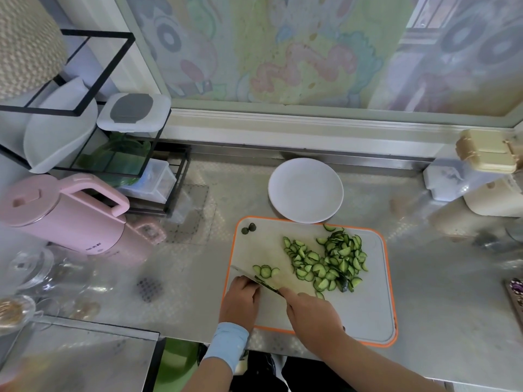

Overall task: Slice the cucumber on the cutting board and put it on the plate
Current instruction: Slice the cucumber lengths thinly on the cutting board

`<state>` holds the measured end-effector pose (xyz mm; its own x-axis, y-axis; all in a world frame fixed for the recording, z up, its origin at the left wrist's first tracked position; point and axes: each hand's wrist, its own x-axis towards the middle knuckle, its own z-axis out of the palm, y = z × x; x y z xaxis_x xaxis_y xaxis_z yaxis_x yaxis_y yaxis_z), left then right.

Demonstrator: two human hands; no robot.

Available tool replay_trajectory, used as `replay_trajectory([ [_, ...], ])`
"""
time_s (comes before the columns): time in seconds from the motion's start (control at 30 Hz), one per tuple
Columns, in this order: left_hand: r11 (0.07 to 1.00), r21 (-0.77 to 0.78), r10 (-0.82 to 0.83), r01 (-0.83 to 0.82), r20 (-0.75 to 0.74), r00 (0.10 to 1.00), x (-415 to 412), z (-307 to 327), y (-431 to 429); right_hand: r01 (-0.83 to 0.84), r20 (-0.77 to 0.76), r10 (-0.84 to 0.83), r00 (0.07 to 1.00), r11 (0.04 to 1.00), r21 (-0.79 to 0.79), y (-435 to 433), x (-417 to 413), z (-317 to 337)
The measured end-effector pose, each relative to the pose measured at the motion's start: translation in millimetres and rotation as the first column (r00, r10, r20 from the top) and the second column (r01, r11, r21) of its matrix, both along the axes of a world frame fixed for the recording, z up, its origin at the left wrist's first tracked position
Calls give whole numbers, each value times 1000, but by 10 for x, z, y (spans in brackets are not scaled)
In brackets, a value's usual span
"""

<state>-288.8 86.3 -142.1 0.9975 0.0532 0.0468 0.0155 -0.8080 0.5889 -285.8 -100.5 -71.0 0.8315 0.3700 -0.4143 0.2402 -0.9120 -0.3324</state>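
On the cutting board's (pixel 362 301) near left, my right hand (pixel 311 315) grips the knife (pixel 249 276) and my left hand (pixel 240 301) curls beside the blade over something I cannot see; I'd tuck my fingertips back, finish cutting, then lift the cucumber slices (pixel 331 261) heaped to the right onto the far plate (pixel 305 190).

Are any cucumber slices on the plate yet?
No, the plate shows only its bare white surface, and the cucumber slices all lie on the cutting board.

Plate (pixel 305 190) approach: open over cutting board (pixel 368 306) far edge.
Board obstacle: cucumber slices (pixel 328 261) heap, right half.
Desk (pixel 198 278) left: pink kettle (pixel 65 219) blocks.
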Motion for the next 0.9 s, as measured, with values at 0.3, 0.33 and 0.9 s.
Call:
replay_trajectory([
  [0.3, 1000, 27, -8, 8, 17, 1000, 27, -3, -18, -14, -14, 14, 1000, 999, -35, -6, -1, 30],
  [0.33, 1000, 24, -7, 7, 20, 1000, 28, -5, -16, -11, -21, 10, 1000, 1000, -28, -2, 2, 27],
  [0.9, 999, 16, 29, -30, 48, 998, 22, 53, -29, 24, -55, -23, 998, 999, 31, 229, 161, -29],
])
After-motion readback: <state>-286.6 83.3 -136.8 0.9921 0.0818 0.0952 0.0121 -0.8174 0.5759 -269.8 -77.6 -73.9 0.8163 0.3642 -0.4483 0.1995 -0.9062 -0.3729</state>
